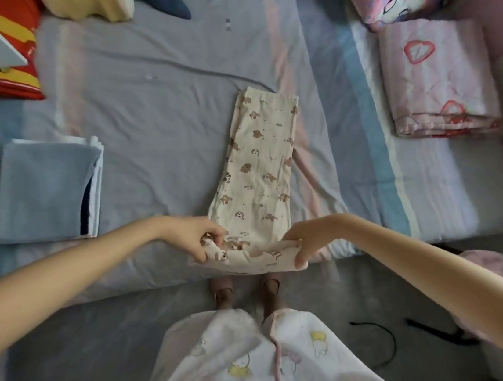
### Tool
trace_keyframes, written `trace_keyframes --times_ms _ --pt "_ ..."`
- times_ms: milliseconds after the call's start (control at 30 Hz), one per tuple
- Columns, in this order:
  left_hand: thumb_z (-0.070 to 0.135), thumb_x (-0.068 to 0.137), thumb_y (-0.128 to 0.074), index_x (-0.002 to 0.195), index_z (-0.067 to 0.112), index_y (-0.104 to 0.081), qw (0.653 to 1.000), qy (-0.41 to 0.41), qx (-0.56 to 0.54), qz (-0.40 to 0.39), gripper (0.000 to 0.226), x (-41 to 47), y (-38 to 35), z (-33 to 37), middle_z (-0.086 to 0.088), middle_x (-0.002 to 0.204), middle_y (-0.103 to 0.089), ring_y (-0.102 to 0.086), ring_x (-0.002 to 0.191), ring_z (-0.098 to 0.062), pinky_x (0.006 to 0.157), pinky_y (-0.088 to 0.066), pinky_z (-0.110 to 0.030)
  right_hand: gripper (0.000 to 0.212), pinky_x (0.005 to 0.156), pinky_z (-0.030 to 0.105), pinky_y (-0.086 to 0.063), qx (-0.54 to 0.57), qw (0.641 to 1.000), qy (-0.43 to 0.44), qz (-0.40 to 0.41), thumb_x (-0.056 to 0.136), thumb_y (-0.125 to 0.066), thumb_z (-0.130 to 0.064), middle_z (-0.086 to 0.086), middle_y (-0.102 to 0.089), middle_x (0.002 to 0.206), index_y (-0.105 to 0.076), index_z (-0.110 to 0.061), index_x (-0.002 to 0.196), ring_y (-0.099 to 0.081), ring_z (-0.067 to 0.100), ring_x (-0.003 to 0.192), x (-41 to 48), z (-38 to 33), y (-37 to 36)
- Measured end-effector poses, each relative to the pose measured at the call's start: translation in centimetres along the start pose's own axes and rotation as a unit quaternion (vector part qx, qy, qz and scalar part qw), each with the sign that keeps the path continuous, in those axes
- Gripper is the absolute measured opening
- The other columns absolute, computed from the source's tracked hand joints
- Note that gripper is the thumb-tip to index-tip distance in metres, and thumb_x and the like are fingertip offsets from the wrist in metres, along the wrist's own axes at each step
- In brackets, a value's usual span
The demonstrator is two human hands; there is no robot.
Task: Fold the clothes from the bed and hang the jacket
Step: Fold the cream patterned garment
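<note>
Here, the cream dog-print trousers (260,170) lie lengthwise on the bed (155,123). The left hand (200,235) and right hand (302,244) pinch the near end, fingers curled around fabric.

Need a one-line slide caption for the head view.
Left hand and right hand pinch the near end of cream dog-print trousers lying on the striped bed.

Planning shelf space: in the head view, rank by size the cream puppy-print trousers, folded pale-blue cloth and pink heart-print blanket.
Largest: cream puppy-print trousers, slightly, being longest.
Pink heart-print blanket and folded pale-blue cloth: too alike to rank.
</note>
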State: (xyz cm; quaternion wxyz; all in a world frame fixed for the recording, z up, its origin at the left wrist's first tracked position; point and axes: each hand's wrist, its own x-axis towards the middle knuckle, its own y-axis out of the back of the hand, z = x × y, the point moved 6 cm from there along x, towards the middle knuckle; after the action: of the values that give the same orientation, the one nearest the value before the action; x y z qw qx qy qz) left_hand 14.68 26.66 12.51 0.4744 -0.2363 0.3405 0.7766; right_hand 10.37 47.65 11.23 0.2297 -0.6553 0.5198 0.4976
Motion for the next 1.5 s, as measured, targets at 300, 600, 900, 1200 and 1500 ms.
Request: trace_keyframes --times_ms 300,600,900,1200,1500 --pt "-0.004 0.082 -0.066 0.114 0.024 -0.042 0.873 0.012 -0.355 0.335 0.049 13.3 12.7 -11.8 -0.003 0.090 -0.056 -0.054 0.079 -0.011 0.074 -0.045 -0.021 0.033 0.094 0.029 -0.049 0.483 0.840 0.034 0.244 0.095 -0.057 -0.021 0.001 -0.061 0.119 -0.049 -0.018 0.127 -0.060 0.018 0.108 11.4 14.1 9.7" --pt "0.026 0.087 -0.066 0.112 0.002 -0.050 0.785 0.212 -0.316 0.488 0.038 28.1 -0.6 -26.9 -0.003 0.090 -0.050 -0.049 0.085 -0.020 0.072 -0.043 -0.026 0.047 0.064 0.018 -0.050 0.581 0.737 -0.051 0.341 0.087 -0.066 -0.039 -0.004 -0.064 0.106 -0.052 -0.016 0.126 -0.062 0.008 0.086 31.3 19.9 -0.4" --pt "0.011 0.085 -0.068 0.080 0.020 -0.052 0.774 0.194 -0.422 0.430 0.019 21.9 -11.0 -26.6 0.006 0.075 -0.056 -0.054 0.061 0.010 0.057 -0.039 -0.009 0.047 0.082 0.035 -0.054 0.553 0.726 -0.114 0.394 0.082 -0.071 -0.024 0.001 -0.059 0.117 -0.047 -0.012 0.121 -0.060 0.016 0.102 29.1 16.0 -7.7" --pt "0.012 0.084 -0.068 0.116 0.023 -0.055 0.808 0.137 -0.492 0.293 0.035 23.1 -9.7 -26.1 0.016 0.105 -0.064 -0.062 0.092 0.008 0.081 -0.048 -0.008 0.036 0.067 0.021 -0.056 0.613 0.671 -0.018 0.417 0.094 -0.059 -0.017 0.000 -0.063 0.117 -0.049 -0.013 0.128 -0.064 0.014 0.103 28.0 15.7 -7.5" --pt "0.002 0.075 -0.076 0.103 0.008 -0.067 0.805 0.198 -0.424 0.365 0.030 22.7 -15.8 -26.7 0.012 0.086 -0.067 -0.065 0.079 0.005 0.072 -0.050 -0.010 0.022 0.077 0.020 -0.050 0.613 0.653 -0.099 0.433 0.093 -0.058 -0.008 0.002 -0.064 0.105 -0.054 -0.016 0.113 -0.061 0.012 0.096 29.9 15.9 -14.3"
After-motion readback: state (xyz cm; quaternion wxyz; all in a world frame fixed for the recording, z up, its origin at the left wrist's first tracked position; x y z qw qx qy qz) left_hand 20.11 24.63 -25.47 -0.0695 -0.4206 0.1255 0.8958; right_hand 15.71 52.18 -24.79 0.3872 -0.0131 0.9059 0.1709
